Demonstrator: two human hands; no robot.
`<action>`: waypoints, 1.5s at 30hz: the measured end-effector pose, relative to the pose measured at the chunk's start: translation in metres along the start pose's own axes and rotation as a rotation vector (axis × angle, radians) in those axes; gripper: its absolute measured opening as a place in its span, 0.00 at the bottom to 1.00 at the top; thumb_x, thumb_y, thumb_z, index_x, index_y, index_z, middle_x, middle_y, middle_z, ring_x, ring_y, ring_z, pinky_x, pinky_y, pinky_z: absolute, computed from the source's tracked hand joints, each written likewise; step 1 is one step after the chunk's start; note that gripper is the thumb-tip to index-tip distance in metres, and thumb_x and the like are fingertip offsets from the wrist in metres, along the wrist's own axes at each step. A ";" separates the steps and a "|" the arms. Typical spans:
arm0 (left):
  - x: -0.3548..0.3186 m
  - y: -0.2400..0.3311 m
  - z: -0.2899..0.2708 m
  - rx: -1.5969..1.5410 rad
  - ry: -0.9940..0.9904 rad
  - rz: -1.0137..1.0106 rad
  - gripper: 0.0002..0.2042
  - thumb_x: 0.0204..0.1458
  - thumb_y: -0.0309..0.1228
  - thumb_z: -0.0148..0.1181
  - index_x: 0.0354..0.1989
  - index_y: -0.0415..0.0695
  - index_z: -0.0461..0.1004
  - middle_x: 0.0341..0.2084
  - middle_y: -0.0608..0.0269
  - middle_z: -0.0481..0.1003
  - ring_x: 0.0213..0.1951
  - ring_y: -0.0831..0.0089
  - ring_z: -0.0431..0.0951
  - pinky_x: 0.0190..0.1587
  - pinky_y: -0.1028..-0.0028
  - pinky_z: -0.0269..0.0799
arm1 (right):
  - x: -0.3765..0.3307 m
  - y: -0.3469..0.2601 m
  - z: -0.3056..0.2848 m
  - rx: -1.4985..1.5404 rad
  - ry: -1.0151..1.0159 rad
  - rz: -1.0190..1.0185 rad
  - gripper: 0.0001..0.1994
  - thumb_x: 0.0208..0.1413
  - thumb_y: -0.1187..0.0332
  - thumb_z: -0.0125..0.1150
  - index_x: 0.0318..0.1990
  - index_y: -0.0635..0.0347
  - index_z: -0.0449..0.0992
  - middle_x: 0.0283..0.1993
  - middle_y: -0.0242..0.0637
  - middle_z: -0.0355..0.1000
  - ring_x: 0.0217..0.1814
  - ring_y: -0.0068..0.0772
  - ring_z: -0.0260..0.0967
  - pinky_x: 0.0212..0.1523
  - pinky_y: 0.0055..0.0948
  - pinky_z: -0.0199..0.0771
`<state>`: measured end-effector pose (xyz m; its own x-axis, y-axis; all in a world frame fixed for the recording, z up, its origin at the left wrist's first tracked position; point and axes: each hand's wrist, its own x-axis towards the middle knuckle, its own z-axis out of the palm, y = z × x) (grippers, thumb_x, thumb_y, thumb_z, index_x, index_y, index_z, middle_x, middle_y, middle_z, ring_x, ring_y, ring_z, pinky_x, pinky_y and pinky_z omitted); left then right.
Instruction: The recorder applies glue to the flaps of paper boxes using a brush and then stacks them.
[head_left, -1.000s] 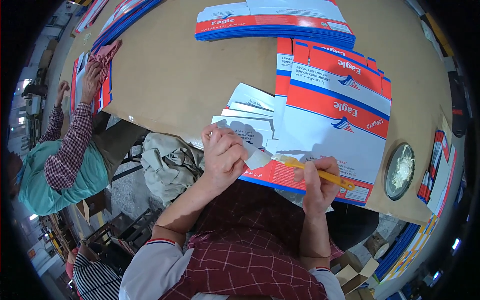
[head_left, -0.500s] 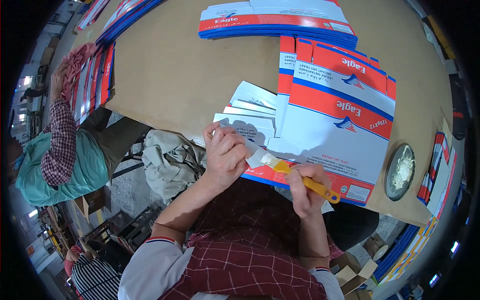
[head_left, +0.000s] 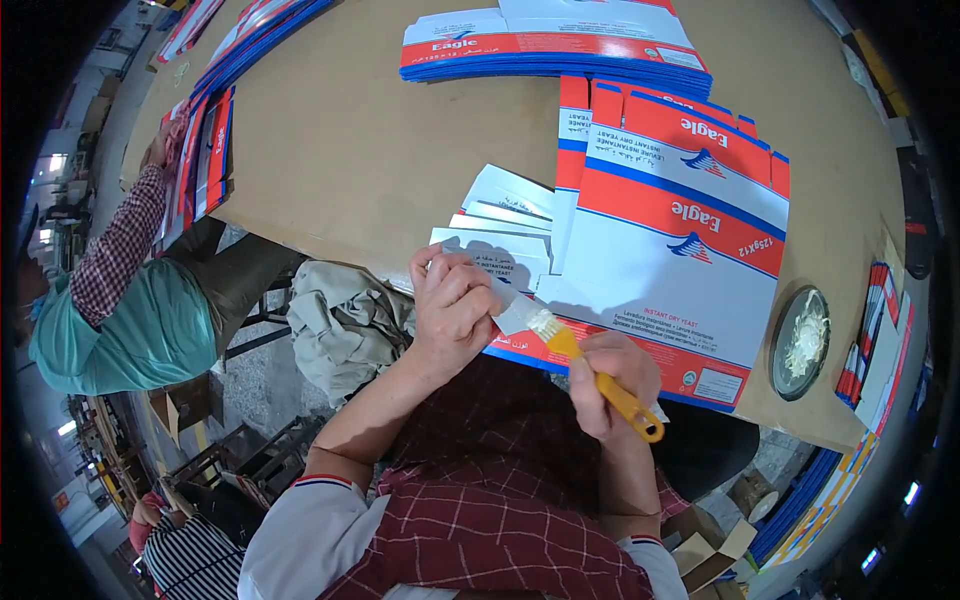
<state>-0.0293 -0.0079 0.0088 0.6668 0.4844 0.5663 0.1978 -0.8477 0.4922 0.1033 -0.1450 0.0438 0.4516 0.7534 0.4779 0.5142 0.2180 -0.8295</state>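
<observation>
In my right hand (head_left: 615,378) is a brush with a yellow handle (head_left: 562,342); the fingers are closed around it. Its pale bristles, coated with white paste, touch a white flap (head_left: 512,308). My left hand (head_left: 452,305) pinches that flap, and its fingers hide part of it. Both hands are over the near edge of a stack of flat red, white and blue cartons (head_left: 665,255). Several fanned white carton flaps (head_left: 500,222) stick out just beyond my left hand.
A round dish (head_left: 788,384) of white paste stands right of the cartons on the brown table (head_left: 320,140). Another carton stack (head_left: 560,68) is at the far side. At left, a co-worker in a green garment (head_left: 150,325) reaches to more cartons (head_left: 206,150). Grey cloth (head_left: 345,325) hangs near the edge.
My right hand has tilted the brush, its handle end swinging down toward me, with the bristles still at the flap. My left hand stays nearly still. The co-worker's arm has shifted, reaching farther right.
</observation>
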 end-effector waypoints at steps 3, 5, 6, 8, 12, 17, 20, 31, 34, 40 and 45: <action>0.002 0.002 -0.001 -0.007 -0.010 -0.010 0.10 0.24 0.17 0.54 0.17 0.47 0.65 0.23 0.66 0.66 0.33 0.63 0.68 0.46 0.58 0.56 | 0.002 -0.002 -0.003 -0.024 -0.057 -0.038 0.09 0.37 0.82 0.56 0.25 0.60 0.64 0.20 0.35 0.64 0.16 0.32 0.63 0.17 0.24 0.64; 0.003 0.002 -0.001 -0.016 -0.014 -0.015 0.10 0.24 0.18 0.54 0.17 0.47 0.65 0.23 0.67 0.65 0.34 0.65 0.68 0.47 0.59 0.54 | -0.001 -0.003 -0.007 -0.028 -0.077 -0.036 0.08 0.38 0.82 0.56 0.25 0.61 0.64 0.20 0.35 0.65 0.17 0.31 0.64 0.18 0.24 0.64; 0.003 0.002 -0.001 -0.024 -0.015 -0.021 0.11 0.24 0.18 0.55 0.18 0.48 0.66 0.24 0.68 0.65 0.35 0.67 0.67 0.48 0.60 0.53 | -0.005 -0.001 -0.009 0.067 0.047 0.028 0.07 0.40 0.81 0.57 0.26 0.62 0.65 0.22 0.35 0.65 0.18 0.28 0.64 0.19 0.22 0.64; 0.002 0.001 -0.002 -0.020 -0.013 -0.019 0.11 0.24 0.19 0.55 0.18 0.48 0.66 0.24 0.68 0.65 0.35 0.66 0.67 0.48 0.60 0.53 | -0.007 -0.004 -0.014 0.163 0.169 0.089 0.07 0.41 0.80 0.58 0.28 0.63 0.66 0.23 0.34 0.66 0.20 0.25 0.64 0.20 0.20 0.64; 0.000 0.000 -0.001 -0.026 -0.012 -0.021 0.11 0.24 0.19 0.56 0.18 0.47 0.66 0.24 0.67 0.65 0.35 0.66 0.67 0.48 0.60 0.53 | -0.001 -0.008 -0.025 0.299 0.069 0.475 0.05 0.50 0.74 0.58 0.34 0.64 0.70 0.29 0.32 0.68 0.27 0.17 0.62 0.28 0.17 0.62; 0.001 0.001 -0.001 -0.032 -0.006 -0.019 0.10 0.24 0.19 0.56 0.18 0.47 0.66 0.24 0.67 0.66 0.35 0.66 0.67 0.48 0.60 0.53 | 0.004 -0.002 -0.024 0.473 -0.019 0.559 0.06 0.53 0.71 0.55 0.33 0.64 0.71 0.29 0.31 0.68 0.28 0.17 0.62 0.30 0.16 0.61; 0.001 0.001 -0.001 -0.033 -0.010 -0.024 0.10 0.23 0.19 0.55 0.18 0.47 0.66 0.24 0.67 0.66 0.35 0.66 0.67 0.48 0.60 0.53 | 0.003 -0.001 -0.024 0.449 -0.023 0.589 0.06 0.53 0.70 0.55 0.33 0.64 0.72 0.27 0.31 0.69 0.27 0.17 0.62 0.30 0.15 0.61; -0.001 -0.001 0.001 -0.041 0.012 -0.017 0.10 0.23 0.19 0.55 0.18 0.47 0.66 0.24 0.67 0.66 0.34 0.66 0.68 0.48 0.60 0.53 | 0.006 0.002 -0.029 0.488 0.110 0.648 0.07 0.50 0.70 0.60 0.33 0.64 0.73 0.28 0.32 0.71 0.28 0.17 0.65 0.30 0.15 0.63; 0.000 0.000 0.001 -0.047 0.009 -0.017 0.11 0.23 0.18 0.55 0.18 0.47 0.65 0.24 0.68 0.66 0.34 0.66 0.68 0.47 0.60 0.53 | 0.004 0.007 -0.026 0.460 0.073 0.601 0.07 0.49 0.70 0.60 0.33 0.63 0.74 0.28 0.31 0.71 0.28 0.18 0.65 0.30 0.16 0.64; 0.001 0.000 -0.001 -0.047 0.008 -0.019 0.12 0.23 0.17 0.56 0.18 0.47 0.65 0.23 0.68 0.66 0.34 0.66 0.68 0.47 0.60 0.54 | 0.006 0.005 -0.027 0.552 -0.009 0.706 0.06 0.51 0.69 0.58 0.32 0.63 0.73 0.26 0.33 0.70 0.26 0.20 0.65 0.28 0.19 0.65; 0.000 -0.001 -0.001 -0.067 0.029 -0.011 0.11 0.24 0.18 0.57 0.18 0.47 0.65 0.24 0.68 0.66 0.34 0.66 0.68 0.47 0.61 0.55 | 0.003 0.014 -0.026 0.655 0.152 0.622 0.06 0.53 0.69 0.55 0.33 0.63 0.72 0.25 0.35 0.71 0.24 0.21 0.67 0.29 0.21 0.69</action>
<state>-0.0301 -0.0064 0.0088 0.6433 0.5004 0.5794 0.1554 -0.8264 0.5411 0.1304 -0.1558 0.0413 0.6236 0.7732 -0.1156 -0.3490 0.1430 -0.9261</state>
